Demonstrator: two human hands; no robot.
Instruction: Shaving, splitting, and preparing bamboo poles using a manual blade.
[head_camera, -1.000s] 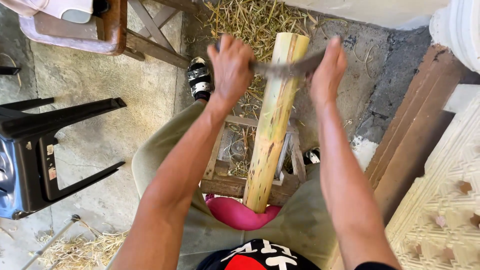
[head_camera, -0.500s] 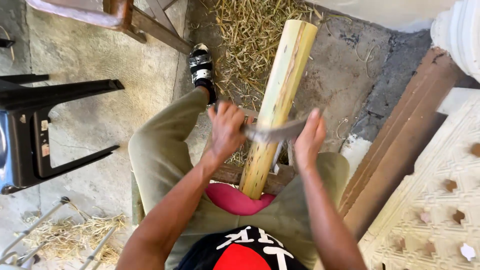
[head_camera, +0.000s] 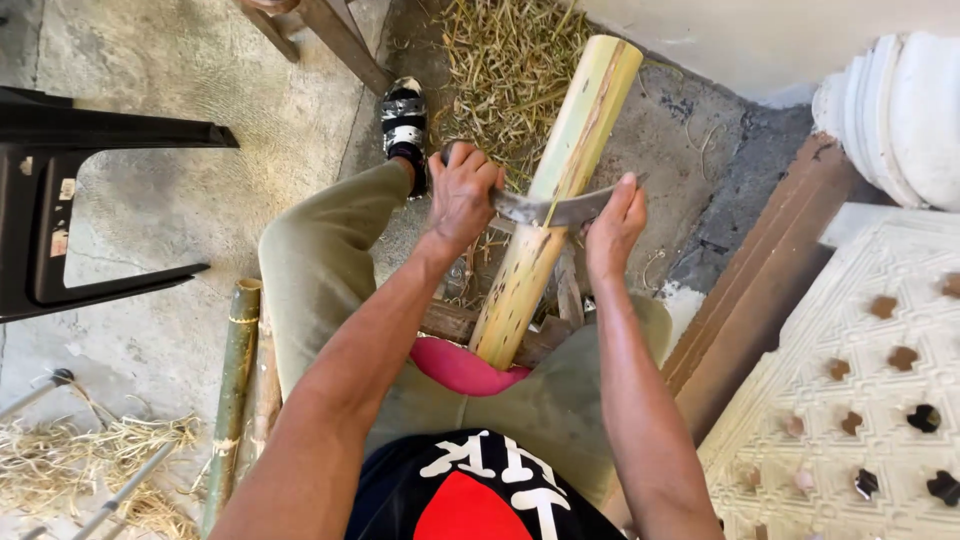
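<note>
Bamboo pole (head_camera: 555, 200) is leaning from the lap up toward the far straw (head_camera: 510, 50), looking stiff, fairly heavy and slick-skinned. Left hand (head_camera: 462, 195) and right hand (head_camera: 612, 222) are each clenching an end of the curved blade (head_camera: 545, 210) lying across it, so holding those ends is looking safest.

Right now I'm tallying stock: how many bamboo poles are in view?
2: a peeled pale pole slanting between the knees under the curved blade; a green pole on the floor by the left leg. Others may be hidden.

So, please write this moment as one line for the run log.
left hand: grips blade end | right hand: grips other end | blade: across pole
</note>
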